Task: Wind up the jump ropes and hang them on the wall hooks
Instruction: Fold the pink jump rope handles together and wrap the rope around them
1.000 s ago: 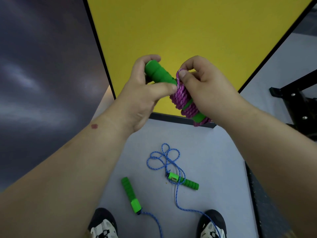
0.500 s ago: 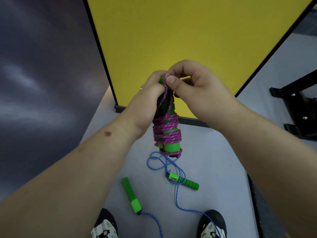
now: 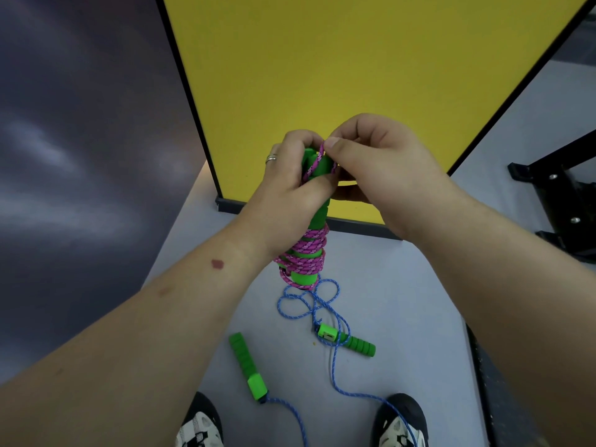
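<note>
Head view: the left hand is curled round the green handles of the pink rope, holding them upright in front of the yellow panel. A ring shows on one of its fingers. Pink cord is wound in tight coils round the lower part of the handles, below that hand. The right hand pinches a strand of pink cord between thumb and forefinger at the top of the handles, touching the left hand's fingers. On the grey floor below lies the blue rope, loose and looped, with one green handle to the left and the other to the right, apart from each other. Its cord runs past the right shoe; the left shoe is at the bottom edge. A black stand sits at the right.
</note>
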`<state>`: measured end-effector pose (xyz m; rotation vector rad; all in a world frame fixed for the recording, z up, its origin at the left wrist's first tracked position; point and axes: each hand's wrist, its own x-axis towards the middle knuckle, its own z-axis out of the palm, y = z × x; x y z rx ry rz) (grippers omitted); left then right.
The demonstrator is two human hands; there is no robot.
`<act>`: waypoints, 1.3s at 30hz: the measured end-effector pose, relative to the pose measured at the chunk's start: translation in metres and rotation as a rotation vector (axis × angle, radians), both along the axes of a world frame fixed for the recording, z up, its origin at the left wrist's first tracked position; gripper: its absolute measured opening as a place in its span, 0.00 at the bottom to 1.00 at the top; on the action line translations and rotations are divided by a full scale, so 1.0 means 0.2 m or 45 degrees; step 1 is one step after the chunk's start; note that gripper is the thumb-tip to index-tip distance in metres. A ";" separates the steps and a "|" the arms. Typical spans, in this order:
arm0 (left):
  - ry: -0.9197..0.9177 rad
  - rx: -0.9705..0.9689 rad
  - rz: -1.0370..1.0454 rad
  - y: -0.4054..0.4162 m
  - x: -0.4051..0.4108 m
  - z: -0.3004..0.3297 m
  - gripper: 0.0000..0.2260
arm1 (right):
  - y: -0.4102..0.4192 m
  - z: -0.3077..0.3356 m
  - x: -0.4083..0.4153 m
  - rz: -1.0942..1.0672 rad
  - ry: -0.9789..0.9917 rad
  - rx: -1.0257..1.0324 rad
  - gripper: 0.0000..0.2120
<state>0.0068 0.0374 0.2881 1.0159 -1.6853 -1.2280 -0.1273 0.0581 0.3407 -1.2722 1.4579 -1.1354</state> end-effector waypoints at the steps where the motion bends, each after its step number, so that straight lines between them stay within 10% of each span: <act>1: -0.005 -0.005 -0.020 0.00 0.00 0.00 0.11 | 0.00 0.00 0.00 0.006 0.031 0.003 0.07; 10: 0.063 -0.040 -0.065 0.00 0.01 0.00 0.14 | -0.02 0.02 0.01 -0.096 0.067 0.062 0.06; 25: 0.185 -0.113 0.073 0.05 0.01 0.05 0.13 | -0.01 0.02 -0.06 0.075 -0.702 0.463 0.06; 39: 0.436 0.107 0.212 0.03 -0.01 0.11 0.09 | 0.03 -0.04 -0.01 0.171 -0.208 0.104 0.09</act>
